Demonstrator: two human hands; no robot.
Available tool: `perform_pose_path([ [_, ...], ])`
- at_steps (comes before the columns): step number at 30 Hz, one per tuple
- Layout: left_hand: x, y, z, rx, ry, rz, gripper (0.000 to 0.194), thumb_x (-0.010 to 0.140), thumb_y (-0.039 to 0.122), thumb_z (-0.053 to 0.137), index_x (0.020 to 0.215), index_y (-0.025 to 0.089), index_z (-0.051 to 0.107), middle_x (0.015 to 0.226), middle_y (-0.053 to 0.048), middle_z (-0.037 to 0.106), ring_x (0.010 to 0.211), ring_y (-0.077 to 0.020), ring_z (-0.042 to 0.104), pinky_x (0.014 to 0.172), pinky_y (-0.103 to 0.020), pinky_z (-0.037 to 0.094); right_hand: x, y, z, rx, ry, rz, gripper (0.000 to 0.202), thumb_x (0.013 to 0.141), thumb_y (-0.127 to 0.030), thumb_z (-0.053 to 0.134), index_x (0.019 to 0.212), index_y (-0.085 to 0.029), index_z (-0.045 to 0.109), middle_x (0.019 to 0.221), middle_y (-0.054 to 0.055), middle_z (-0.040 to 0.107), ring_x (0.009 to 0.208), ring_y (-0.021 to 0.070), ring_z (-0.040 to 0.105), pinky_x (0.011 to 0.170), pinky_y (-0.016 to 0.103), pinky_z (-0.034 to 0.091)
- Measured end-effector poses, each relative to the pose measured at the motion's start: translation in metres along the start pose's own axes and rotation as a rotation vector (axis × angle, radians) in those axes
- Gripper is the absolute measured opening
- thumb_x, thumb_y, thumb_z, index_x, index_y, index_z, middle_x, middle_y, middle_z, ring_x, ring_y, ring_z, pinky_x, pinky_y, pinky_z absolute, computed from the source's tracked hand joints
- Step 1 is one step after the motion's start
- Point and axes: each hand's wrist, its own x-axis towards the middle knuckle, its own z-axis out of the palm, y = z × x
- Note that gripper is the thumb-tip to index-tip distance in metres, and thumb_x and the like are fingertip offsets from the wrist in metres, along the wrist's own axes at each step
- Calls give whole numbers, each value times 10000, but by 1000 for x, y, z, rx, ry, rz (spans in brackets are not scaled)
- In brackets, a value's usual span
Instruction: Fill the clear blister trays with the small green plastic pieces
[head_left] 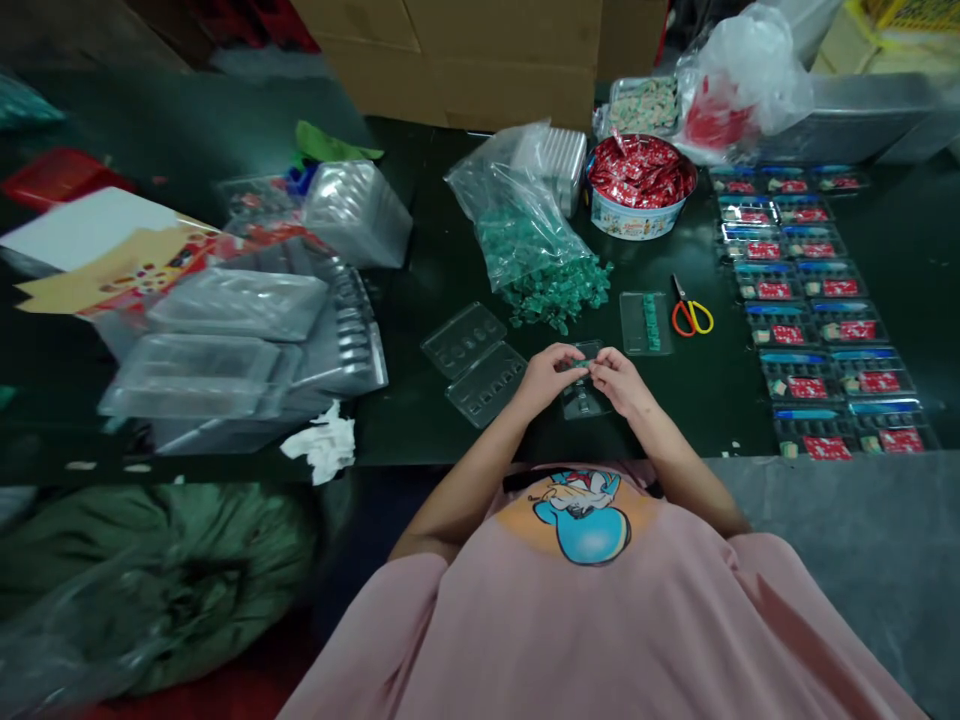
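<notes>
A small green piece [581, 364] sits over the clear tray [585, 403], whose long axis runs away from the body. The left hand [551, 378] appears to pinch it narrowly; the right hand [621, 383] draws close opposite, its grip unclear. The green pile [559, 300] lies beyond, leftward, on the worktop [409, 435].

Nothing is legible; the round tub [626, 221] seems to bear red lettering [651, 221], too small.
</notes>
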Motion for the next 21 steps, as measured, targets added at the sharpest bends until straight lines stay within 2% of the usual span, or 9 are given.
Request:
perform_pose_path([
  [4, 2, -8, -2, 63, 44, -27, 210, 763, 265, 695, 948, 169, 720, 820, -22, 696, 699, -137, 593, 688, -267, 468, 4, -2, -1, -35, -13, -2, 338, 585, -308, 821, 741, -219, 534, 664, -72, 582, 592, 63, 519, 516, 176, 318],
  [8, -6, -18, 2, 200, 30, 59, 214, 789, 234, 690, 996, 194, 727, 923, -46, 726, 809, -167, 645, 771, -297, 501, 2, 2, -10, -94, 38, 10, 335, 589, -349, 811, 767, -221, 558, 782, -37, 666, 629, 70, 542, 534, 187, 332],
  [13, -15, -35, 12, 316, -45, 160, 195, 825, 167, 645, 998, 197, 732, 1030, -88, 709, 958, -192, 655, 890, -333, 502, -4, 10, -23, -139, 92, 8, 336, 585, -382, 791, 762, -223, 553, 787, -32, 675, 620, 76, 534, 532, 196, 327],
  [17, -16, -45, 15, 400, -70, 157, 181, 825, 173, 647, 967, 224, 745, 1006, -95, 705, 964, -216, 643, 911, -372, 478, -6, 9, -25, -155, 98, -11, 327, 593, -383, 777, 770, -220, 556, 773, -35, 668, 621, 75, 534, 537, 189, 330],
  [21, -16, -48, 16, 376, -88, 138, 189, 838, 228, 635, 990, 241, 747, 1016, -96, 681, 952, -215, 622, 902, -357, 455, -6, 9, -24, -192, 96, -27, 313, 613, -380, 762, 779, -212, 555, 776, -26, 663, 626, 76, 539, 545, 188, 341],
])
